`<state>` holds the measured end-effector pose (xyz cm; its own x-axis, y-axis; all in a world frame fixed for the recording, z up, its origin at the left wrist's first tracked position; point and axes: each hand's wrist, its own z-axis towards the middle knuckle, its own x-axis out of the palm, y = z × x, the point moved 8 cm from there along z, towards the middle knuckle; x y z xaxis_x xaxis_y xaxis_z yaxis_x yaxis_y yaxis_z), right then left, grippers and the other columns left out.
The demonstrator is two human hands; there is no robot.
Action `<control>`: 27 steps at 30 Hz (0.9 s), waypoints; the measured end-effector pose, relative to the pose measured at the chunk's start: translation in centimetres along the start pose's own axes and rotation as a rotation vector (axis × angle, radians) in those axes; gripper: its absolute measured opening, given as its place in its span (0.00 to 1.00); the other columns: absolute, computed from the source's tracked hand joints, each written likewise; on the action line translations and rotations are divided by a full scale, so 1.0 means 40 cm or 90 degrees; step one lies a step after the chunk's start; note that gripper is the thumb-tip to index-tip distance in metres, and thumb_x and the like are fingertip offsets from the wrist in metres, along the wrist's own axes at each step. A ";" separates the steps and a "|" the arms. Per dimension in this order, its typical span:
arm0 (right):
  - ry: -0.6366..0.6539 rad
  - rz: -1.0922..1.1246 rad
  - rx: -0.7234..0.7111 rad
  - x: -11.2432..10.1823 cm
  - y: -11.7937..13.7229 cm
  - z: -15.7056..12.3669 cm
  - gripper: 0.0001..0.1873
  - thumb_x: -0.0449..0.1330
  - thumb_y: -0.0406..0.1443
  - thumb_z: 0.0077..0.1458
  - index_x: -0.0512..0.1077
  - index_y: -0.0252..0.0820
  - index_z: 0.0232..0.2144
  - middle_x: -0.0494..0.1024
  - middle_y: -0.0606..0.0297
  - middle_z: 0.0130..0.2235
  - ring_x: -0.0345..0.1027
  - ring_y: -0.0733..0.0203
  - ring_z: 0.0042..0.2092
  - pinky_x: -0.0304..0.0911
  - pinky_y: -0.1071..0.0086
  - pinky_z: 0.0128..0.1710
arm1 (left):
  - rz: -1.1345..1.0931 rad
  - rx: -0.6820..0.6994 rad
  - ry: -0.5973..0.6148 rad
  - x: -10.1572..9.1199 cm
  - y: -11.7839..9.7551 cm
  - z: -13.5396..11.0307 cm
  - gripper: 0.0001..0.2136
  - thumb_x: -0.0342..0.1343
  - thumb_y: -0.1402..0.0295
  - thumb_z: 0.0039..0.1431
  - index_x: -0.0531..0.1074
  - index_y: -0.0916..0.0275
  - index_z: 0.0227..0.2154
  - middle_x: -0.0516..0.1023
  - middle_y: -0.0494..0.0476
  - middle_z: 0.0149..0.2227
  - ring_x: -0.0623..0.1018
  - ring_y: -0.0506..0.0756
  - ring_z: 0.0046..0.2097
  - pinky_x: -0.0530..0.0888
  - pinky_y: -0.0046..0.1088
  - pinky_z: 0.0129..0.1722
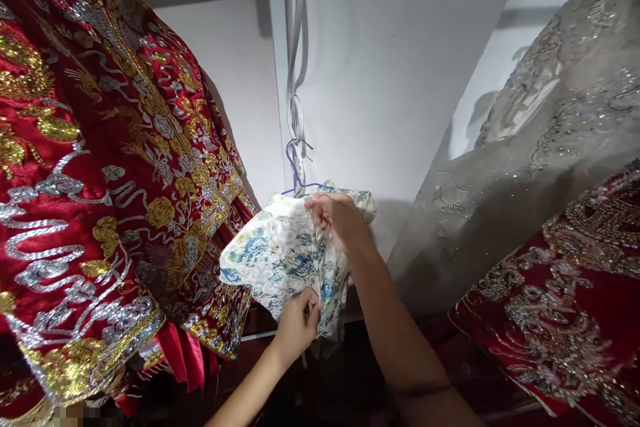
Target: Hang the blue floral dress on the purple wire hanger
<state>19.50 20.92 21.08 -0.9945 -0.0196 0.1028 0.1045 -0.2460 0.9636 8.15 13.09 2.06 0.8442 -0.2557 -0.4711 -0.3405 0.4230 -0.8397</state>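
Note:
A small white shirt with blue and yellow floral print (280, 253) hangs from a purple wire hanger (295, 177) in the middle of the view. My right hand (337, 213) is closed near the collar, pinching the front edge of the fabric. Lower down, my left hand (301, 320) pinches the same front edge between thumb and fingers. The cloth between the two hands runs nearly straight up and down. Whatever fastening lies under my fingertips is too small to make out.
A red jacket with gold and silver embroidery (165, 167) hangs close on the left. To the right are a pale beaded gown (575, 107) and a dark red beaded garment (565, 320). Linked white rings (297, 117) hang against the white wall (380, 80) above the hanger.

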 end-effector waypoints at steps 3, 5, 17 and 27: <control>0.038 -0.016 -0.044 0.029 0.025 -0.021 0.13 0.57 0.39 0.56 0.75 0.38 0.25 0.71 0.69 0.17 0.57 0.68 0.19 0.53 0.72 0.20 | 0.019 0.026 0.040 -0.058 -0.046 0.038 0.07 0.53 0.69 0.62 0.70 0.62 0.28 0.72 0.51 0.27 0.71 0.51 0.30 0.64 0.25 0.30; 0.064 -0.025 -0.054 0.034 0.010 -0.049 0.14 0.56 0.39 0.58 0.75 0.39 0.26 0.71 0.69 0.17 0.59 0.67 0.20 0.54 0.73 0.21 | 0.004 0.077 -0.034 -0.147 -0.119 0.077 0.05 0.52 0.70 0.63 0.72 0.62 0.33 0.76 0.53 0.30 0.74 0.51 0.32 0.67 0.25 0.32; 0.069 -0.201 -0.108 0.010 -0.039 -0.095 0.14 0.55 0.38 0.59 0.74 0.41 0.24 0.68 0.71 0.17 0.58 0.67 0.20 0.52 0.73 0.22 | 0.112 0.248 -0.357 -0.347 -0.425 0.146 0.07 0.54 0.65 0.65 0.75 0.61 0.36 0.78 0.55 0.34 0.76 0.54 0.37 0.71 0.29 0.39; 0.182 0.005 0.028 0.010 -0.294 -0.304 0.15 0.55 0.36 0.55 0.71 0.40 0.18 0.63 0.72 0.13 0.55 0.68 0.17 0.50 0.73 0.22 | -0.518 -0.044 -0.710 -0.491 -0.064 -0.110 0.12 0.59 0.60 0.58 0.67 0.63 0.26 0.70 0.50 0.27 0.70 0.49 0.30 0.70 0.25 0.34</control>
<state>17.81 12.02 6.79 -0.9545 -0.2952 0.0426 0.1063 -0.2031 0.9734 -9.36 13.21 12.27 0.6839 0.4306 0.5890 0.4113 0.4392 -0.7987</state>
